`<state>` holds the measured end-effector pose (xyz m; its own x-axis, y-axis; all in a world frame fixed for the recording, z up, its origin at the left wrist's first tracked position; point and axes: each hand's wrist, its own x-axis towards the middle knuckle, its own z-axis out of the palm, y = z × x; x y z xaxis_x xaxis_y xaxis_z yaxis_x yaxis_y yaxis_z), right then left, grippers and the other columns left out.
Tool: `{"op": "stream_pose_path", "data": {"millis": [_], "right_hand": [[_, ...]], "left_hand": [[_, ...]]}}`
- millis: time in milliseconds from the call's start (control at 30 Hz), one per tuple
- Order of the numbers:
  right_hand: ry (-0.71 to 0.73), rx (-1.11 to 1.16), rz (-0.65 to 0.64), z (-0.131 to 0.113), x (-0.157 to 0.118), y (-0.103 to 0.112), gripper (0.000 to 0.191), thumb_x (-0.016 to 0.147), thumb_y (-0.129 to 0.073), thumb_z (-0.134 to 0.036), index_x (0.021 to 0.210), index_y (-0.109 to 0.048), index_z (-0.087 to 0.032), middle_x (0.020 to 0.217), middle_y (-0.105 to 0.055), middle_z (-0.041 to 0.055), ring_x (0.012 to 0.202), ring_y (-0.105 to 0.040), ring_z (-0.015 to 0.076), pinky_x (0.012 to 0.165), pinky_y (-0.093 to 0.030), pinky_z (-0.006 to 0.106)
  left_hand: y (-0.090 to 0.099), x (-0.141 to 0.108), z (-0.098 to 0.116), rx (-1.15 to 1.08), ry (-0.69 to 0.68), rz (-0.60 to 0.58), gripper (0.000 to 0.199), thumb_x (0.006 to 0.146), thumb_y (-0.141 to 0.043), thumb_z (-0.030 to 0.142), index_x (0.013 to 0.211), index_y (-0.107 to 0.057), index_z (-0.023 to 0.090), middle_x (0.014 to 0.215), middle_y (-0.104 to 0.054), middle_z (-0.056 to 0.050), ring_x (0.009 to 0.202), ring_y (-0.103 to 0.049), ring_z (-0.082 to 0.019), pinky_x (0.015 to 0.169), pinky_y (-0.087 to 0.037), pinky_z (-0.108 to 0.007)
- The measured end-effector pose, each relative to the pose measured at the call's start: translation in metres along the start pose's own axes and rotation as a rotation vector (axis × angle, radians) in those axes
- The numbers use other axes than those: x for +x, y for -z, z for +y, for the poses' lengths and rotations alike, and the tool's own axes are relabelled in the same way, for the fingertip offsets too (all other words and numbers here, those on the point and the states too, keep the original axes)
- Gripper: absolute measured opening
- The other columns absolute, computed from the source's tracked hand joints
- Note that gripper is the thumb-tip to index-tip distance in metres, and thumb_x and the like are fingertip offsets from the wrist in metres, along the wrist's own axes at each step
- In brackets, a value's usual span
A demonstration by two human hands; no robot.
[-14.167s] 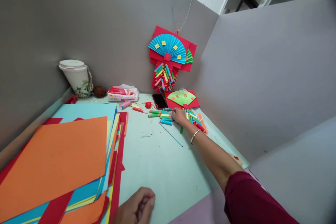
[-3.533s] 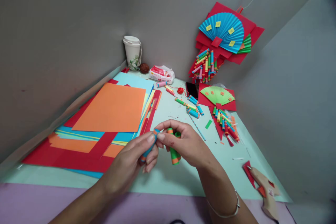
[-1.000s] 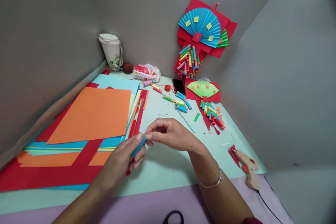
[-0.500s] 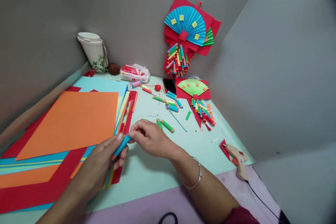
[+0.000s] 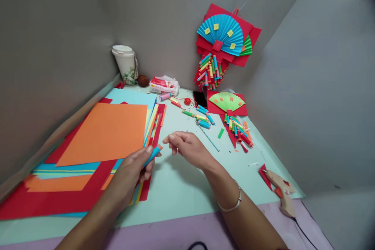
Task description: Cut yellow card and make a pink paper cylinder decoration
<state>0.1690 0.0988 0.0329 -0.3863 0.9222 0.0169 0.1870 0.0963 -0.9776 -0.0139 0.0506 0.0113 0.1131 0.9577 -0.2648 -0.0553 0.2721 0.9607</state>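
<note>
Head camera view: at the back of the bench (image 5: pixel 164 230), a white lidded cup (image 5: pixel 124 66) with a leaf print leans a little in the picture beside a brown ball (image 5: pixel 143 81); the lid hides what the cup holds. A red-and-white soft pack (image 5: pixel 164 84) lies just beside the ball, its contents also out of sight.

The left hand (image 5: pixel 131 172) has its fingers closed around a blue paper tube (image 5: pixel 153 155) with an orange band at its upper end, tilted above the bench; the palm covers its lower end. The right hand (image 5: pixel 189 146) hovers near that end, apart from it, fingers loosely curled and thumb near the index finger, with nothing visible in them.

A stack of coloured paper (image 5: pixel 102 136) fills the left side. Between it and the beige glue gun (image 5: pixel 283 191) at the right edge stretches bare pale green sheet (image 5: pixel 187 187), with a purple strip along the near side. Loose paper tubes (image 5: pixel 202 119) lie beyond the right hand, near a twisted blue stick (image 5: pixel 209 139).

A red card with a light green fan (image 5: pixel 227 102) partly covers a black phone (image 5: pixel 200 99). The hanging red decoration (image 5: pixel 222 43) hides most of a darker green fan (image 5: pixel 247 47). A black loop (image 5: pixel 198 245) is cut off at the bottom.
</note>
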Motion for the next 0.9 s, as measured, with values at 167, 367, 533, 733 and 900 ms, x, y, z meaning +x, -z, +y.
{"op": "stream_pose_path", "data": {"millis": [167,367,533,733,900], "right_hand": [[-0.070,0.009,0.038,-0.007,-0.005,-0.001,0.025,0.088,-0.059,-0.041,0.084,-0.069,-0.019,0.068,-0.057,-0.0032,0.060,-0.051,0.0097,0.058,-0.039,0.022],[-0.050,0.018,0.020,-0.011,-0.006,-0.010,0.020,0.081,-0.067,-0.038,0.078,-0.066,-0.018,0.069,-0.059,-0.0030,0.061,-0.047,0.0093,0.059,-0.039,0.022],[-0.093,0.027,-0.003,-0.014,-0.007,-0.012,0.020,0.078,-0.071,-0.037,0.078,-0.067,-0.018,0.070,-0.064,-0.0019,0.062,-0.050,0.0097,0.058,-0.039,0.022],[-0.054,-0.036,0.021,-0.016,-0.009,-0.013,0.015,0.079,-0.069,-0.031,0.073,-0.067,-0.018,0.065,-0.062,-0.0037,0.058,-0.048,0.0087,0.056,-0.036,0.021],[0.037,-0.177,0.090,-0.012,-0.007,-0.012,0.018,0.084,-0.065,-0.032,0.073,-0.064,-0.018,0.063,-0.053,-0.0056,0.057,-0.044,0.0088,0.055,-0.034,0.022]], "left_hand": [[0.000,-0.003,0.002,-0.034,0.002,-0.015,0.044,0.085,-0.053,0.062,0.073,-0.054,0.020,0.058,-0.043,0.006,0.049,-0.031,-0.009,0.045,-0.027,-0.021],[0.000,-0.002,0.002,-0.019,0.015,-0.017,0.046,0.083,-0.055,0.062,0.068,-0.051,0.020,0.056,-0.042,0.006,0.049,-0.031,-0.009,0.045,-0.027,-0.020],[0.001,-0.001,0.000,-0.022,0.017,-0.026,0.042,0.084,-0.056,0.061,0.074,-0.055,0.020,0.057,-0.042,0.007,0.049,-0.031,-0.009,0.044,-0.026,-0.019],[0.000,-0.001,-0.001,-0.014,0.010,-0.006,0.040,0.083,-0.057,0.058,0.074,-0.058,0.020,0.055,-0.042,0.006,0.048,-0.032,-0.008,0.042,-0.025,-0.019],[0.003,0.002,-0.004,-0.096,-0.022,0.029,0.040,0.085,-0.055,0.059,0.079,-0.062,0.020,0.056,-0.049,0.005,0.048,-0.038,-0.009,0.043,-0.031,-0.019]]}}
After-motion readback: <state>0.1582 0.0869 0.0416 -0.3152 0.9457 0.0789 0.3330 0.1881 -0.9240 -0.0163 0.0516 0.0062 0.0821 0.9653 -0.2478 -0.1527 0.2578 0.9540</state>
